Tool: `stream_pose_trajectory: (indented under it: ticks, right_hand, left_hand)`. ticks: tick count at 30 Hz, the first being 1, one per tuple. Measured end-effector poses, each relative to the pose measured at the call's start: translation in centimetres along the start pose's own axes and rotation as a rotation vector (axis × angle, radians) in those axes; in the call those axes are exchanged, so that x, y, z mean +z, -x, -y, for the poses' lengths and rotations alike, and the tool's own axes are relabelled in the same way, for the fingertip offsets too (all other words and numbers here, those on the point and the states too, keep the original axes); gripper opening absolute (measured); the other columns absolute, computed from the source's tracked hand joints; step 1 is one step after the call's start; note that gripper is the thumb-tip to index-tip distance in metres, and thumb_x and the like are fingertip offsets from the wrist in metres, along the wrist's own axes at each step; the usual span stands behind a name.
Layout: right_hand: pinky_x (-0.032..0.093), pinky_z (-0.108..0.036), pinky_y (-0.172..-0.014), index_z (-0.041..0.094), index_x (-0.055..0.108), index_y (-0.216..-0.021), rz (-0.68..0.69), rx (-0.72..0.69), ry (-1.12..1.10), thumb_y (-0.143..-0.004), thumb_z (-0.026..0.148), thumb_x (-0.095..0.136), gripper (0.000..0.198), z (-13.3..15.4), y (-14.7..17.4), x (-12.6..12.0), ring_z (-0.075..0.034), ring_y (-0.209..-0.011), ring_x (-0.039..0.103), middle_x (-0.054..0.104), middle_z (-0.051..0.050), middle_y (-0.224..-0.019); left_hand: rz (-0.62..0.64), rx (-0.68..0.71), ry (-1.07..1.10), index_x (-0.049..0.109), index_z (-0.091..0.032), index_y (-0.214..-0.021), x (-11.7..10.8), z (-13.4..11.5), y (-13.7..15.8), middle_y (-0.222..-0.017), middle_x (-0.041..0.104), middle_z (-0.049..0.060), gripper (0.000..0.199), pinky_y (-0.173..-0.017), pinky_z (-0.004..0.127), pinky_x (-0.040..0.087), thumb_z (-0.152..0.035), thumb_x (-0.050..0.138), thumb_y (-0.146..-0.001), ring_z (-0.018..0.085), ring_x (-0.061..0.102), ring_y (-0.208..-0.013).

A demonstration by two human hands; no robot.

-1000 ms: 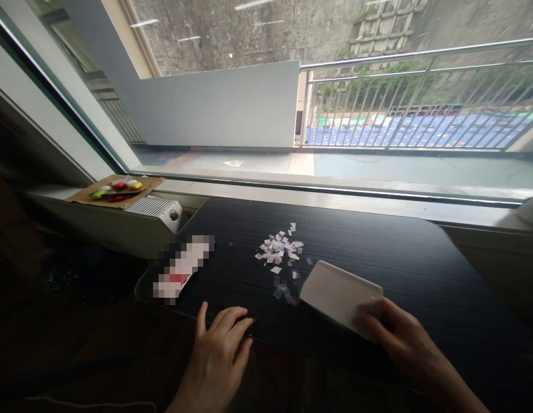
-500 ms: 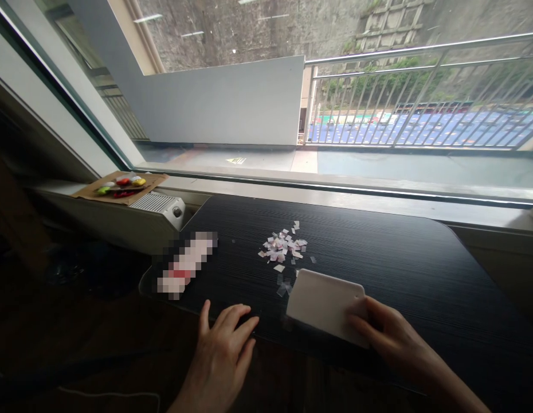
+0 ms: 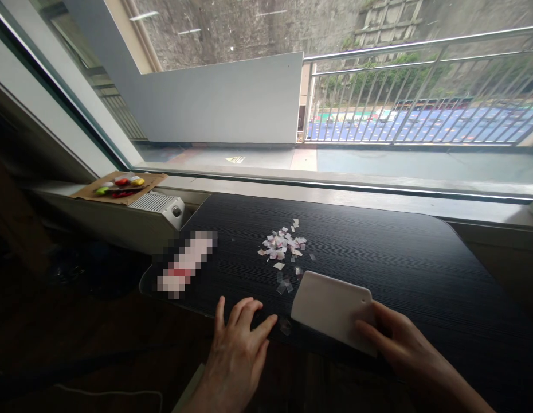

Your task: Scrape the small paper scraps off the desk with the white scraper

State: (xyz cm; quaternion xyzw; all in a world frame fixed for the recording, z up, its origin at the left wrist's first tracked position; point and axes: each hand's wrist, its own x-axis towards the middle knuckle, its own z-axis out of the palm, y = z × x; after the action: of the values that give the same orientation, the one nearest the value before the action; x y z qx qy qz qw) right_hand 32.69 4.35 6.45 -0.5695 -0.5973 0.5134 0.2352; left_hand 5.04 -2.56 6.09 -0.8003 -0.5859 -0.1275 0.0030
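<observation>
My right hand (image 3: 393, 330) grips the right end of a flat white scraper (image 3: 330, 307), a thin plate with a rounded outline and a small hole near the corner by my fingers. The scraper is held low over the front of the black table (image 3: 378, 246). My left hand (image 3: 243, 332) is at the table's front edge, fingers spread, with nothing in it. A few clear scraps (image 3: 285, 326) lie between that hand and the scraper. Farther back sits a loose pile of small white and pinkish paper pieces (image 3: 281, 244). Several more clear scraps (image 3: 284, 285) lie just left of the scraper.
A blurred-out pinkish strip (image 3: 187, 265) lies on the table's left side. Past it, a radiator (image 3: 161, 206) and brown paper (image 3: 90, 192) with small colourful objects (image 3: 122, 184) stand by the window. A white cable (image 3: 112, 393) runs along the floor at lower left.
My left hand has shifted right, toward the scraper. The scraper and my right hand have moved slightly right and toward me, uncovering more of the clear scraps near the edge.
</observation>
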Motion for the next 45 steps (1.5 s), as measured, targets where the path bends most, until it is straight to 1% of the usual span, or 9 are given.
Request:
stream_pose_trajectory:
  ticks: [3, 16, 22, 25, 29, 35, 38, 41, 45]
  right_hand:
    - [0.049, -0.030, -0.063, 0.018, 0.063, -0.077, -0.011, -0.003, 0.017, -0.076, 0.045, 0.052, 0.028, 0.1, 0.0, 0.0, -0.023, -0.074, 0.063, 0.066, -0.004, -0.072]
    - [0.051, -0.031, -0.067, 0.016, 0.066, -0.084, 0.127, 0.042, -0.057, -0.074, 0.042, 0.056, 0.029, 1.3, 0.8, 0.5, -0.023, -0.074, 0.062, 0.068, -0.005, -0.076]
    - [0.051, -0.032, -0.065, 0.017, 0.065, -0.082, 0.053, 0.039, -0.086, -0.075, 0.044, 0.057, 0.029, 1.0, 0.5, 0.6, -0.026, -0.076, 0.064, 0.069, -0.006, -0.077]
    - [0.052, -0.032, -0.066, 0.017, 0.065, -0.078, 0.083, 0.034, -0.069, -0.074, 0.043, 0.057, 0.027, 1.1, 0.6, 0.8, -0.026, -0.076, 0.065, 0.069, -0.005, -0.075]
    - [0.051, -0.031, -0.067, 0.018, 0.066, -0.083, 0.129, 0.040, -0.082, -0.074, 0.043, 0.056, 0.029, 1.1, 0.8, 0.8, -0.024, -0.077, 0.065, 0.071, -0.005, -0.078]
    - [0.051, -0.032, -0.066, 0.016, 0.064, -0.078, 0.064, 0.010, -0.034, -0.075, 0.044, 0.055, 0.029, 0.9, 0.5, 0.9, -0.026, -0.076, 0.064, 0.067, -0.005, -0.074]
    - [0.051, -0.031, -0.066, 0.017, 0.065, -0.078, 0.088, 0.012, -0.038, -0.074, 0.043, 0.056, 0.028, 1.0, 0.6, 1.0, -0.025, -0.076, 0.064, 0.068, -0.005, -0.075]
    - [0.051, -0.031, -0.066, 0.017, 0.066, -0.083, 0.118, 0.019, -0.060, -0.074, 0.044, 0.056, 0.030, 0.9, 0.7, 0.8, -0.025, -0.076, 0.064, 0.069, -0.005, -0.076]
    - [0.051, -0.032, -0.066, 0.017, 0.065, -0.082, 0.073, 0.006, -0.044, -0.076, 0.046, 0.054, 0.032, 0.7, 0.5, 0.8, -0.026, -0.077, 0.064, 0.068, -0.006, -0.076]
  left_hand:
    - [0.003, -0.007, 0.001, 0.059, -0.032, -0.119, 0.0, -0.1, 0.1, -0.117, 0.059, 0.007, 0.047, -0.098, 0.072, 0.032, -0.007, 0.047, -0.081, 0.028, 0.052, -0.116]
    - [0.008, -0.033, 0.066, 0.061, -0.037, -0.116, -0.1, -0.2, 0.5, -0.121, 0.058, 0.004, 0.044, -0.102, 0.071, 0.027, -0.011, 0.051, -0.082, 0.028, 0.049, -0.121]
    - [0.016, 0.002, 0.019, 0.059, -0.033, -0.119, -0.2, -0.2, 0.4, -0.122, 0.057, 0.007, 0.050, -0.100, 0.071, 0.029, -0.004, 0.048, -0.080, 0.029, 0.048, -0.122]
    - [0.008, -0.014, 0.041, 0.060, -0.035, -0.118, -0.2, -0.3, 0.5, -0.122, 0.058, 0.006, 0.049, -0.101, 0.071, 0.028, -0.006, 0.049, -0.080, 0.029, 0.048, -0.122]
    - [0.007, -0.033, 0.063, 0.060, -0.036, -0.117, -0.1, -0.3, 0.5, -0.122, 0.058, 0.005, 0.048, -0.102, 0.070, 0.028, -0.008, 0.050, -0.080, 0.028, 0.048, -0.122]
    - [0.017, -0.032, 0.064, 0.059, -0.035, -0.118, 0.0, -0.3, 0.5, -0.122, 0.057, 0.006, 0.047, -0.102, 0.071, 0.027, -0.007, 0.048, -0.081, 0.028, 0.047, -0.123]
    - [0.008, -0.034, 0.069, 0.059, -0.035, -0.118, 0.0, -0.3, 0.6, -0.122, 0.058, 0.005, 0.049, -0.102, 0.070, 0.027, -0.006, 0.048, -0.080, 0.028, 0.048, -0.123]
    - [-0.008, -0.023, 0.056, 0.060, -0.031, -0.117, -0.1, -0.2, 0.6, -0.120, 0.059, 0.006, 0.050, -0.103, 0.068, 0.027, -0.004, 0.049, -0.077, 0.028, 0.049, -0.121]
    - [-0.037, -0.033, 0.030, 0.059, -0.026, -0.117, -0.2, 0.0, 0.6, -0.117, 0.060, 0.008, 0.049, -0.103, 0.068, 0.028, -0.003, 0.047, -0.076, 0.028, 0.050, -0.119]
